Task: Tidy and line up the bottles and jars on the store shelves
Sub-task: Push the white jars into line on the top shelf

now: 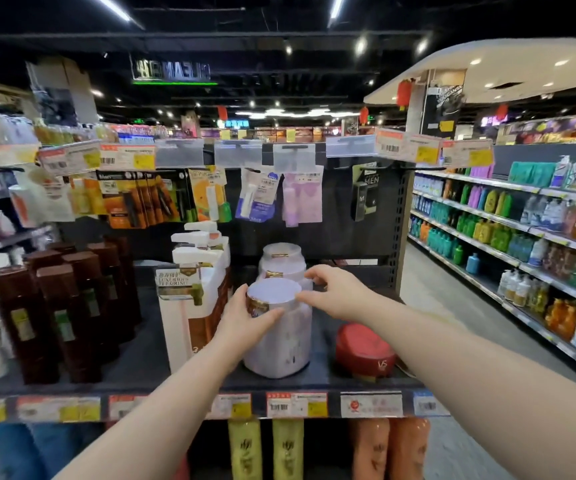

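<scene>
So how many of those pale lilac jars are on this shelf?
3, in one file running backwards: the front jar, held by the left hand and right hand; the middle jar right behind it; the back jar behind that. Others may be hidden.

The left hand (245, 320) hides one side of the pale lilac plastic jar (279, 344). The white shelf-edge price tags (297, 405) are too blurred to read. The yellow plastic bottles (245, 448) below are cut off at the bottom.
</scene>
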`<action>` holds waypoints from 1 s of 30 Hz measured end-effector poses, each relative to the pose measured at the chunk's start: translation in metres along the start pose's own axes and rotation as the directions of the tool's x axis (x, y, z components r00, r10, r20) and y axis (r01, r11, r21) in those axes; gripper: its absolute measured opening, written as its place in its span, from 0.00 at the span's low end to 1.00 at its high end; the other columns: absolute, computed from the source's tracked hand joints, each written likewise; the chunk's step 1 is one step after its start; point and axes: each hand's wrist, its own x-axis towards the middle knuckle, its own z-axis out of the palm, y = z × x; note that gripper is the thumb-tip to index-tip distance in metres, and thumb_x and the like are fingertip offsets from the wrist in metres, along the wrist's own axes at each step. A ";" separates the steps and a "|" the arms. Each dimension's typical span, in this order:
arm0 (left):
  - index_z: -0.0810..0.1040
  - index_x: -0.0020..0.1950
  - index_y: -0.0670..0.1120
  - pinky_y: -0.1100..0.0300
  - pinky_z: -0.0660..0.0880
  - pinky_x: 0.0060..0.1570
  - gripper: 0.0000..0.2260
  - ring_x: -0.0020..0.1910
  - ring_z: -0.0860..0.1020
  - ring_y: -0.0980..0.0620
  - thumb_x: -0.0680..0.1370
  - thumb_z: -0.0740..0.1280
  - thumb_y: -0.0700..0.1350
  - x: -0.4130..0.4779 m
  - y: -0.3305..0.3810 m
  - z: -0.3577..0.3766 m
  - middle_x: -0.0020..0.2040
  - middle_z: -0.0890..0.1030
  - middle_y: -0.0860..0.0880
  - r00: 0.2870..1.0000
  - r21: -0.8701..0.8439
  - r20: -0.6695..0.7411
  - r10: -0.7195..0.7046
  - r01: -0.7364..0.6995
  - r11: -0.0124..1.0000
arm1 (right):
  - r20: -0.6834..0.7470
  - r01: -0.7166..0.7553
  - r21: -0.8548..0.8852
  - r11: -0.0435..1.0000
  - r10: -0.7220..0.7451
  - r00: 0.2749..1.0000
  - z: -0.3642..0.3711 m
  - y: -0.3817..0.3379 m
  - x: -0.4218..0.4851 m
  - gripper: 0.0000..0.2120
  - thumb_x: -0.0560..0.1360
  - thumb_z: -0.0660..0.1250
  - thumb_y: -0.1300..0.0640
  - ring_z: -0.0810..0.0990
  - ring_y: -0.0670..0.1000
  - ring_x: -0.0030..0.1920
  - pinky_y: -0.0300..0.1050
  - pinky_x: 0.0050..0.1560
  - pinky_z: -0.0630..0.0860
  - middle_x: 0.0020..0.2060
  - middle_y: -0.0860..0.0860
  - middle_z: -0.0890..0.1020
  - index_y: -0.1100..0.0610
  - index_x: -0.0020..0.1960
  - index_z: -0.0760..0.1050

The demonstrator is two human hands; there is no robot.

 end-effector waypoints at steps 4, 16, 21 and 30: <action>0.55 0.75 0.50 0.48 0.63 0.70 0.42 0.71 0.63 0.49 0.68 0.72 0.58 0.004 -0.006 0.001 0.73 0.64 0.49 0.998 -0.082 0.044 -0.040 0.043 0.996 | 0.166 0.077 0.078 0.994 -0.089 0.982 0.015 0.005 0.028 0.33 0.71 0.68 0.43 0.72 0.51 0.63 0.41 0.58 0.68 0.68 0.53 0.70 0.52 0.72 0.63; 0.64 0.69 0.53 0.53 0.71 0.63 0.39 0.62 0.72 0.54 0.62 0.77 0.55 0.004 -0.005 0.004 0.63 0.73 0.54 0.998 0.019 0.055 0.009 -0.010 1.000 | 0.239 0.189 0.172 0.967 -0.227 0.944 0.022 0.034 0.056 0.37 0.63 0.71 0.36 0.73 0.47 0.62 0.39 0.61 0.69 0.66 0.47 0.72 0.47 0.69 0.67; 0.65 0.68 0.54 0.49 0.73 0.61 0.42 0.61 0.73 0.54 0.58 0.76 0.62 -0.001 -0.009 0.009 0.63 0.74 0.53 0.998 0.021 0.066 0.013 -0.015 1.000 | 0.288 0.211 0.172 0.962 -0.254 0.923 0.014 0.039 0.055 0.35 0.62 0.72 0.36 0.74 0.44 0.56 0.38 0.57 0.70 0.59 0.44 0.74 0.46 0.65 0.70; 0.62 0.67 0.57 0.60 0.68 0.60 0.40 0.63 0.68 0.58 0.60 0.75 0.62 -0.001 -0.015 0.009 0.64 0.69 0.57 0.998 0.085 0.049 0.046 -0.050 0.995 | 0.089 0.200 0.082 0.976 -0.207 0.974 -0.002 0.034 0.114 0.22 0.68 0.72 0.45 0.76 0.49 0.52 0.40 0.52 0.72 0.55 0.51 0.78 0.54 0.58 0.76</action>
